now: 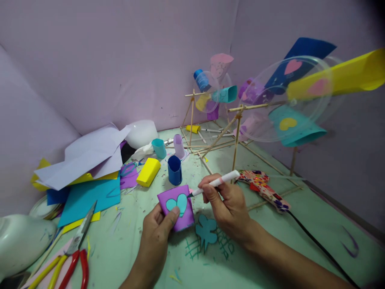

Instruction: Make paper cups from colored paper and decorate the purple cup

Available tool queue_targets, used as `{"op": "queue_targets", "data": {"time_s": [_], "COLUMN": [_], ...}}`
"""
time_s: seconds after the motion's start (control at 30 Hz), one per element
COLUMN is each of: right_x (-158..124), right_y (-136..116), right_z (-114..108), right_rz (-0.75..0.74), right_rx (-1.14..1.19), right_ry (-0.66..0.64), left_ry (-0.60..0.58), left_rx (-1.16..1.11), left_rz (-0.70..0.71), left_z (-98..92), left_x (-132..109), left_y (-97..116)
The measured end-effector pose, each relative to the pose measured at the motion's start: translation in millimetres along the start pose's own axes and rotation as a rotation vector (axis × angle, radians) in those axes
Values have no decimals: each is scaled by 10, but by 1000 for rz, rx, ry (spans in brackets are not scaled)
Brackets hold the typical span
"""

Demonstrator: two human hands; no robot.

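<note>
My left hand grips a purple paper tube, flattened, with the thumb on the teal paper heart on its front. In my right hand is a white marker, pinched like a pen. Its dark tip touches or nearly touches the right edge of the heart. Below the hands lies a teal paper cutout with rounded lobes, over green scribbled lines on the table. Just beyond the purple tube stand a dark blue paper tube and a yellow paper tube lying on its side.
Stick-framed wheels with clear plastic discs and paper tubes stand at the back right. A flower-patterned glue gun with a black cord lies right. Scissors, pliers with red handles and stacked paper sheets are on the left.
</note>
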State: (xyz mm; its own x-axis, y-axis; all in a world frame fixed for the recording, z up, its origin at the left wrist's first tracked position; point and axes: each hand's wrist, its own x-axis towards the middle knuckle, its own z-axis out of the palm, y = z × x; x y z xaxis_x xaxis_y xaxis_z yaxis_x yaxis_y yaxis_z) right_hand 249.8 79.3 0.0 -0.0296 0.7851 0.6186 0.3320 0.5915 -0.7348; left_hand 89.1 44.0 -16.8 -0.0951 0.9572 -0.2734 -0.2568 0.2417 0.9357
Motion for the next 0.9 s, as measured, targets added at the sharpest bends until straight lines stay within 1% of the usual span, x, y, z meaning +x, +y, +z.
{"op": "queue_targets", "data": {"time_s": [0.3, 0.5, 0.9], "right_x": [-1, -17, -32], "right_y": [-8, -3, -11], "right_z": [3, 10, 26], "right_rz": [3, -28, -62], "right_rx": [-12, 10, 14], "right_ry": [-12, -13, -36], "left_ry": [-5, 23, 34], "left_rx": [-37, -16, 5], "left_rz": [-6, -7, 10], "left_z": [-10, -11, -22], "left_x": [3, 17, 27], "left_y": [-9, -4, -20]}}
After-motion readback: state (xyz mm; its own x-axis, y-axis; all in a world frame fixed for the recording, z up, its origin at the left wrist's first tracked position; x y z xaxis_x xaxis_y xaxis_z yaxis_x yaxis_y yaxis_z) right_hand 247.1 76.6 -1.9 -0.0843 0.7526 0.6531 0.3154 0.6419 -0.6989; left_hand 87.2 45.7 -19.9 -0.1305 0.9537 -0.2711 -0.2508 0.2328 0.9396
